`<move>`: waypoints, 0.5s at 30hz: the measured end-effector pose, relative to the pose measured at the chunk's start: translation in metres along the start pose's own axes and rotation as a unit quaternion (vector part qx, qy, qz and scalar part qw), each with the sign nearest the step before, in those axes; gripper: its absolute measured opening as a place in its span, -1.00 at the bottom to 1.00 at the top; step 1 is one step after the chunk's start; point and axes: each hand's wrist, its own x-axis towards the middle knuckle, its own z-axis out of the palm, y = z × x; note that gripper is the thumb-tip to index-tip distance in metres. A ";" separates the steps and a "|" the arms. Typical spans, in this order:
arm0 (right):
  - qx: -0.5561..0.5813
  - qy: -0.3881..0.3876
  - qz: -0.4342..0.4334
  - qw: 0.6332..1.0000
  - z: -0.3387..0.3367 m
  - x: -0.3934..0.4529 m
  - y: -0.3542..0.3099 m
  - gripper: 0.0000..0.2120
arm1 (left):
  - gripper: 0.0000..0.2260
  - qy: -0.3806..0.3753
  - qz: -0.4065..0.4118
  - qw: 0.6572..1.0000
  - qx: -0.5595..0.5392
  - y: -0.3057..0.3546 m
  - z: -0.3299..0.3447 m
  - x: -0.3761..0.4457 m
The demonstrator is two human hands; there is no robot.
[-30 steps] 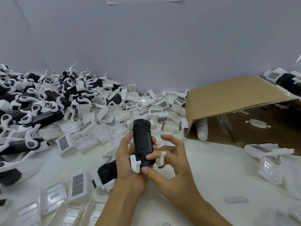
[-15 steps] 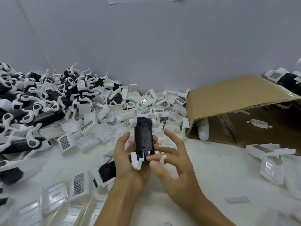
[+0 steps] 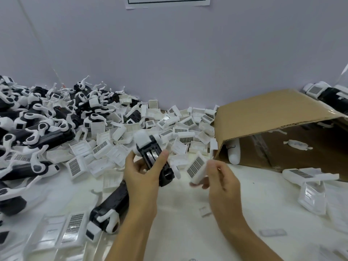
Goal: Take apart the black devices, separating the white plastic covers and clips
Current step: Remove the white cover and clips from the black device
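1. My left grip (image 3: 143,172) is clamped round a black device (image 3: 153,157), held above the desk (image 3: 178,223).
2. My right grip (image 3: 216,178), just right of it, pinches a loose white cover (image 3: 196,166).
3. Beyond both: a cover pile (image 3: 169,127).
4. Far right: a box (image 3: 273,113).

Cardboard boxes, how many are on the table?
1. The cardboard box lies on its side at the right, against the wall, its opening facing the person. Others could be out of view.
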 end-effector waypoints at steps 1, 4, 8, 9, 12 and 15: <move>0.077 0.004 0.042 0.996 0.000 0.001 -0.004 -0.74 | -0.31 -0.016 -0.005 1.000 0.009 -0.001 -0.001 -0.001; 0.239 -0.039 0.169 0.955 0.000 0.005 -0.012 -0.69 | -0.34 -0.074 -0.018 0.997 0.030 -0.004 -0.002 -0.001; 0.290 -0.077 0.234 0.925 -0.002 0.011 -0.013 -0.58 | -0.48 -0.177 -0.017 0.983 0.043 -0.007 0.005 -0.008; 0.264 -0.072 0.236 0.932 -0.002 0.011 -0.012 -0.64 | -0.47 -0.198 -0.023 0.979 0.046 -0.007 0.005 -0.009; 0.182 -0.040 0.232 0.955 -0.003 0.012 -0.010 -0.69 | -0.38 -0.231 -0.026 0.970 0.066 -0.006 0.002 -0.009; 0.086 -0.005 0.200 0.976 -0.003 0.011 -0.007 -0.72 | -0.29 -0.216 -0.004 0.971 0.102 -0.005 -0.002 -0.005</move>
